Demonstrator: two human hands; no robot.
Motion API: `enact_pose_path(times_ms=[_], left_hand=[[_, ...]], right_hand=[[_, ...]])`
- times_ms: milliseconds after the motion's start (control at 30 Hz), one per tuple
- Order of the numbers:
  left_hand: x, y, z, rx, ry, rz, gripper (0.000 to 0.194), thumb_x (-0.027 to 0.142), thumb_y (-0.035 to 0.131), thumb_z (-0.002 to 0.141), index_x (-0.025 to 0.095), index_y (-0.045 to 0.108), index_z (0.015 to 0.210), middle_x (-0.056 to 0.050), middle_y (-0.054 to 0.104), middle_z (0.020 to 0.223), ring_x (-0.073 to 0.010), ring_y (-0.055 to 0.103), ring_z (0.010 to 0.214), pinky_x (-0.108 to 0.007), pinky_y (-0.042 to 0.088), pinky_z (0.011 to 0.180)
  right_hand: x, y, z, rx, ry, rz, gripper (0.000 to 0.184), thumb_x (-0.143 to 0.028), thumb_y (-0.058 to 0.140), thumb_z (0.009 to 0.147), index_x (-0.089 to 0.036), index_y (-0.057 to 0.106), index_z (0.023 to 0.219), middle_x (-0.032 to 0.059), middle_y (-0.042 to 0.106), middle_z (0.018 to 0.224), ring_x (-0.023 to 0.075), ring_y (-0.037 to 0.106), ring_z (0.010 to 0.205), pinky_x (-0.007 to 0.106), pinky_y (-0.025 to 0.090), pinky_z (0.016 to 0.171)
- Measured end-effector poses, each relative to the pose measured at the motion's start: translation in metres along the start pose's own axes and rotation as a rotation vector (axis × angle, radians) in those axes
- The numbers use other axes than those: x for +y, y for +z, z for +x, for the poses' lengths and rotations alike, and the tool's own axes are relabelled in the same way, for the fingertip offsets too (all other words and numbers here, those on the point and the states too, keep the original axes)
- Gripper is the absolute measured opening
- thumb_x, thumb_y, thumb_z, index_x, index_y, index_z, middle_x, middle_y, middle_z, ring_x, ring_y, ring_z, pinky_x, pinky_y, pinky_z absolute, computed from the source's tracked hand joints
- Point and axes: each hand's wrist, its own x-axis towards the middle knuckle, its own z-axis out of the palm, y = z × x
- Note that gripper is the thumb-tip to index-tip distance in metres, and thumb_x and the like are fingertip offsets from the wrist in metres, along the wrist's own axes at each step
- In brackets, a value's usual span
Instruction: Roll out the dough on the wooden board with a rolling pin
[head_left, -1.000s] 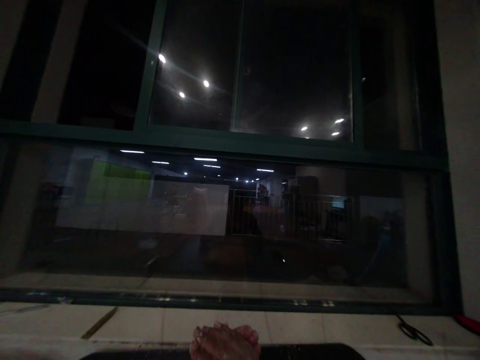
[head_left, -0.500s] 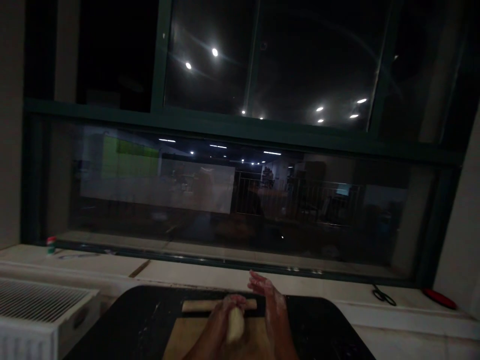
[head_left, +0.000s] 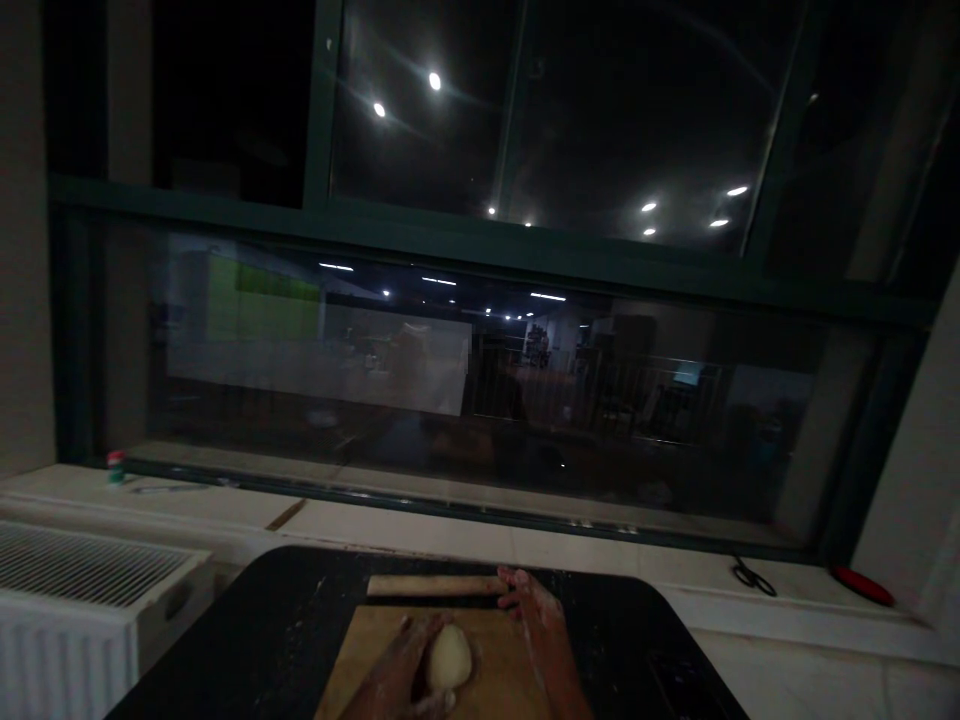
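A pale lump of dough [head_left: 450, 658] lies on a wooden board [head_left: 495, 640] set on a black table [head_left: 300, 620]. My left hand [head_left: 401, 665] lies flat on the board, fingers stretched out, its side against the dough. My right hand [head_left: 536, 625] is floury and stretched out to the right of the dough, its fingertips at the right end of a wooden rolling pin [head_left: 431, 585] that lies across the far edge of the board.
A white windowsill [head_left: 420, 535] runs behind the table under a large dark window [head_left: 480, 330]. On the sill are a small red-capped bottle [head_left: 115, 466], black scissors [head_left: 750, 575] and a red object [head_left: 862, 585]. A white radiator [head_left: 75, 600] stands at the left.
The view dropped from the window to the table. My hands, clasped together a second ago, have come apart; the dough went from between them down onto the board.
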Motion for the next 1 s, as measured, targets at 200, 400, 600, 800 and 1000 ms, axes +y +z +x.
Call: enact_pose_path(times_ms=[200,400,600,800,1000], left_hand=[[0.007,-0.006,0.006,0.047,0.098,0.24,0.068,0.036,0.079,0.076,0.033,0.06,0.141,-0.009,0.06,0.145,-0.0366,0.053,0.136,-0.046,0.048,0.111],[-0.005,-0.016,0.009,-0.062,0.267,0.196,0.066,0.05,0.068,0.091,0.039,0.044,0.152,-0.006,0.057,0.148,-0.0314,0.051,0.137,-0.044,0.047,0.112],[-0.029,-0.053,0.069,-0.079,0.071,0.288,0.048,0.046,0.045,0.1,0.028,0.054,0.144,-0.01,0.055,0.149,-0.0323,0.046,0.14,-0.052,0.035,0.118],[-0.033,-0.07,0.101,-0.254,0.07,0.298,0.037,0.047,0.059,0.088,0.022,0.067,0.114,-0.011,0.069,0.121,-0.0335,0.06,0.121,-0.044,0.046,0.102],[0.019,-0.085,0.086,-0.227,0.139,0.206,0.041,0.054,0.035,0.104,0.025,0.062,0.117,-0.004,0.072,0.107,-0.0227,0.066,0.099,-0.031,0.047,0.085]], right_hand=[[0.002,0.0,0.002,-0.045,0.012,-0.027,0.066,-0.079,0.042,0.091,-0.023,0.077,0.103,0.008,0.077,0.101,0.0241,0.07,0.084,0.037,0.055,0.08],[0.002,-0.001,0.002,-0.088,-0.067,-0.095,0.066,-0.078,0.041,0.091,-0.023,0.076,0.101,0.0086,0.077,0.097,0.0255,0.071,0.088,0.039,0.054,0.086],[0.007,-0.002,0.004,-0.079,-0.122,-0.142,0.062,-0.075,0.041,0.093,-0.023,0.075,0.099,0.0083,0.076,0.094,0.0267,0.071,0.09,0.041,0.053,0.087],[0.016,-0.002,0.008,-0.057,-0.161,-0.172,0.052,-0.066,0.041,0.098,-0.026,0.074,0.103,0.0076,0.076,0.109,0.0256,0.069,0.107,0.043,0.051,0.1],[0.014,-0.017,0.016,0.258,-0.478,-0.491,0.04,-0.047,0.047,0.101,-0.026,0.064,0.13,0.0094,0.057,0.146,0.0255,0.051,0.137,0.05,0.041,0.116]])
